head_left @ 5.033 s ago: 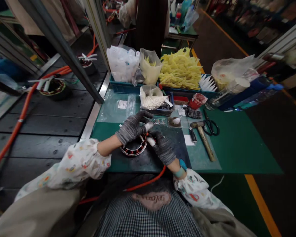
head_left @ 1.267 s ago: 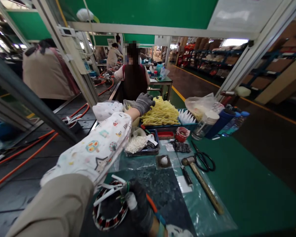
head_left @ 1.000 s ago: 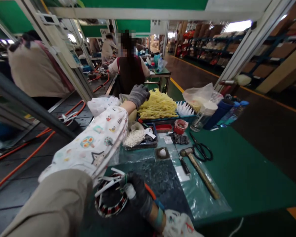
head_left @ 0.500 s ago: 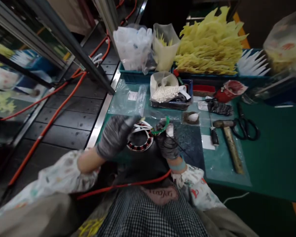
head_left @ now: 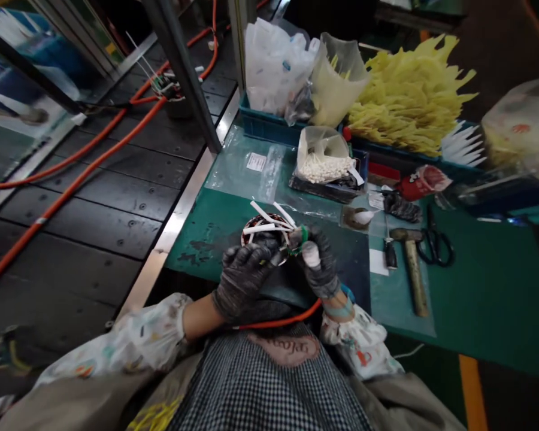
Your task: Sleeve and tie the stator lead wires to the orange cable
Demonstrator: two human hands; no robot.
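Note:
In front of me is a wound ring (head_left: pixel 246 230), which looks like a motor stator, with copper-red and white segments. Several white sleeves (head_left: pixel 261 228) stick out from its right side, over its opening. My right hand (head_left: pixel 318 263), in a grey glove with a white-wrapped finger, closes on the ring's right edge. By those fingertips a green strip (head_left: pixel 304 234) loops upward. My left hand (head_left: pixel 245 278), also gloved, reaches over the ring's near side, fingers bent and thumb tip towards the right hand. A tiny yellow-green bit shows at its fingertips; its kind is unclear.
Behind the ring stands a tray of white cord pieces (head_left: pixel 326 170). Teal bins (head_left: pixel 269 127) hold plastic bags and yellow sheets (head_left: pixel 413 99). On the right lie a hammer (head_left: pixel 415 278), black scissors (head_left: pixel 436 242) and a screwdriver (head_left: pixel 390 254). An orange hose (head_left: pixel 278 323) crosses my lap.
My left hand has come down from beside the ring's upper left onto its near side. The white sleeves now fan out further. The green strip sits closer around the right fingertips. The view has shifted.

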